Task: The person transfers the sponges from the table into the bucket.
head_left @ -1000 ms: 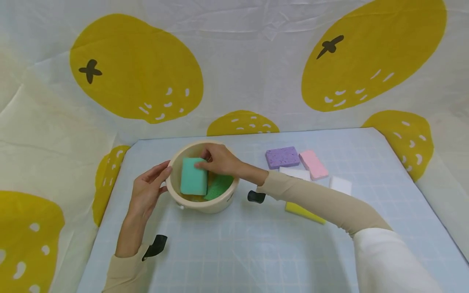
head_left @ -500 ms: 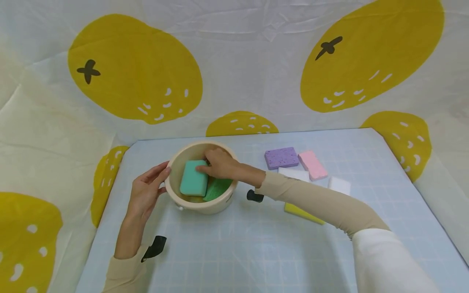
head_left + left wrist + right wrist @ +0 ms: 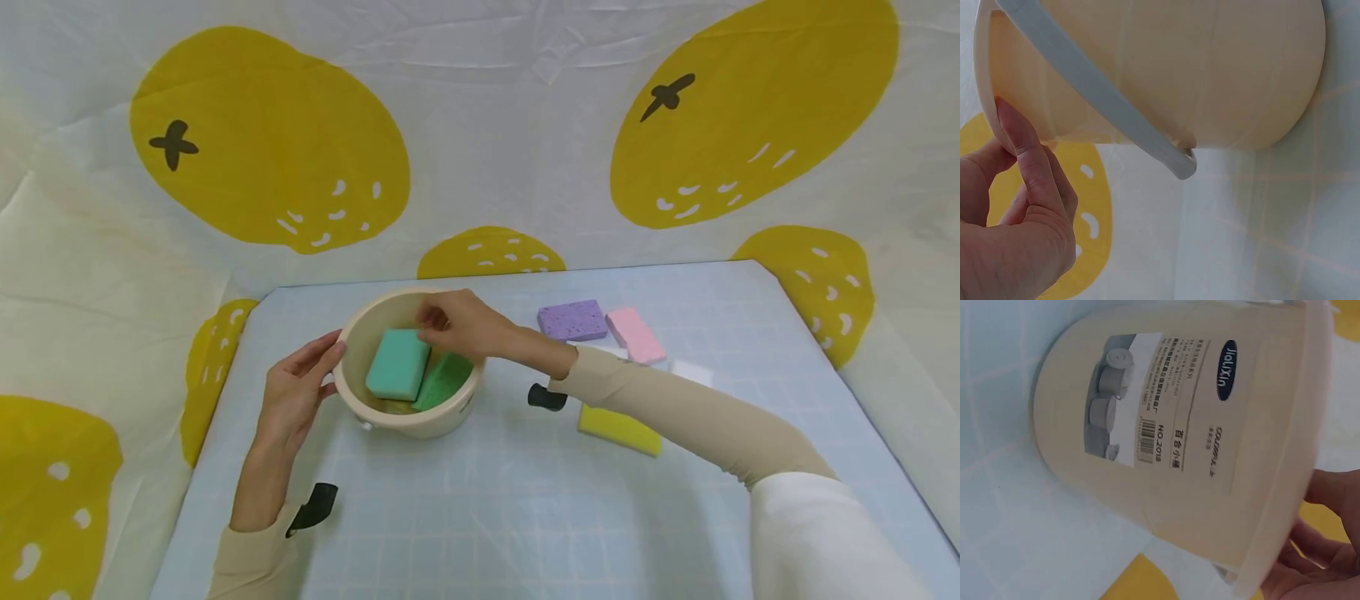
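A cream bucket (image 3: 420,425) stands at the left of the table, its grey handle (image 3: 1085,75) hanging down in the left wrist view. My left hand (image 3: 295,392) pinches the bucket's left rim between thumb and fingers. Inside the bucket, a teal sponge (image 3: 397,367) leans beside a green sponge (image 3: 444,382). Over the right part of the opening is my right hand (image 3: 468,323), fingers loosely bent with nothing in them, just right of the teal sponge. In the right wrist view the right hand (image 3: 1316,556) appears past the rim, above the labelled side.
Right of the bucket lie a purple sponge (image 3: 572,321), a pink sponge (image 3: 636,335), a yellow sponge (image 3: 618,429) and a white block (image 3: 692,372). Another white block is mostly hidden behind the right sleeve (image 3: 660,396). A printed cloth wall (image 3: 510,150) rises behind the table.
My right hand lets go of the teal sponge, which now rests lower in the bucket, and lifts slightly up and right. The left hand keeps its hold on the rim.
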### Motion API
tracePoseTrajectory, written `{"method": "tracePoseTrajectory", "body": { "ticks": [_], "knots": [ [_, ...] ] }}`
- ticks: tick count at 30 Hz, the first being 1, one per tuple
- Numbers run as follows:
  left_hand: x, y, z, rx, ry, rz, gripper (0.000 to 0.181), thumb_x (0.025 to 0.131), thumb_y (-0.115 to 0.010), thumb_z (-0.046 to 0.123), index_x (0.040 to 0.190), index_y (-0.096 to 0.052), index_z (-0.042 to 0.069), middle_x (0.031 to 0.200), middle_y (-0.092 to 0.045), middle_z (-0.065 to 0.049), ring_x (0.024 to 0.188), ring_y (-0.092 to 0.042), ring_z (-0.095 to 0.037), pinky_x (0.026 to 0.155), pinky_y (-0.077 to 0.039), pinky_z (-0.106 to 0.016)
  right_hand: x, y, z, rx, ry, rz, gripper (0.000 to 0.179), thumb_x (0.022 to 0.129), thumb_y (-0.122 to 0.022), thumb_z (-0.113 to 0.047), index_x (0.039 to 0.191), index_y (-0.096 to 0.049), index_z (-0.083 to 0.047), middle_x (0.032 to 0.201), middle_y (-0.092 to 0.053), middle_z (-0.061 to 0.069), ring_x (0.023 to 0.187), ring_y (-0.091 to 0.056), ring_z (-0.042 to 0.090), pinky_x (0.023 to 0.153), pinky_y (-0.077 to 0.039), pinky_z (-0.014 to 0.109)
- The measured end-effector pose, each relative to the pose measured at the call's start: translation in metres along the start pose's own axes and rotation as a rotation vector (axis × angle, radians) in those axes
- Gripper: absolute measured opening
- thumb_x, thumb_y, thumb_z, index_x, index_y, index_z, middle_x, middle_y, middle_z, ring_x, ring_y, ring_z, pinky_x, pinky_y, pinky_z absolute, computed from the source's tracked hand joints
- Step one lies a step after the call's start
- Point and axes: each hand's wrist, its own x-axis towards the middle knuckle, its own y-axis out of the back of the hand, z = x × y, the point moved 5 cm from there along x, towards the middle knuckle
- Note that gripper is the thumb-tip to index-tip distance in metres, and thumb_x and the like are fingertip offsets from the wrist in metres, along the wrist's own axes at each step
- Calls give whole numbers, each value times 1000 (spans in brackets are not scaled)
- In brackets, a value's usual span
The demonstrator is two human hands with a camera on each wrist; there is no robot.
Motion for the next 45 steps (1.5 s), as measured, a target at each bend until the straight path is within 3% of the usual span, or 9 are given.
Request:
{"method": "tracePoseTrajectory", "body": {
  "ticks": [5, 11, 22, 28, 35, 45],
  "knots": [
    [0, 0, 0, -18, -3, -1, 64, 85, -84, 39, 139, -65, 9, 124, -70, 5, 97, -67, -11, 77, -60, -22, -8, 12, 4, 57, -2, 20, 19, 98, -72, -15, 111, -70, -1, 100, -71, 6, 93, -66, 16, 86, -55, 22],
    [0, -1, 0, -23, 3, 2, 64, 84, -84, 38, 138, -65, 9, 124, -69, 5, 97, -67, -11, 77, -60, -22, -19, 25, 10, 138, 4, 24, 19, 96, -76, -15, 109, -72, -2, 103, -72, 5, 94, -66, 17, 89, -57, 30],
    [0, 0, 1, -6, 7, 16, 65, 84, -84, 40, 138, -65, 10, 122, -70, 6, 97, -66, -10, 77, -60, -22, -41, 39, 28, 263, 9, 37, 27, 95, -75, -10, 118, -68, 2, 104, -71, 6, 94, -67, 20, 88, -60, 35],
    [0, 0, 1, 9, 10, 21, 65, 84, -83, 42, 139, -65, 11, 123, -69, 5, 98, -66, -10, 77, -60, -21, -55, 46, 35, 277, -26, 49, 25, 96, -74, -10, 118, -68, 0, 105, -69, 7, 96, -65, 22, 90, -59, 37],
    [0, -1, 1, -2, 4, 16, 64, 85, -84, 40, 138, -65, 10, 121, -70, 6, 96, -66, -10, 77, -60, -21, -73, 56, 46, 254, -62, 123, 23, 95, -76, -14, 114, -69, -5, 104, -69, 6, 95, -64, 22, 90, -58, 43],
    [-1, -1, 1, -22, 2, 1, 63, 85, -84, 37, 137, -66, 8, 120, -71, 7, 95, -66, -10, 75, -60, -22, -100, 64, 69, 219, -124, 153, 25, 95, -76, -22, 116, -70, -10, 107, -70, 3, 97, -64, 21, 90, -57, 38]
  ]
}}
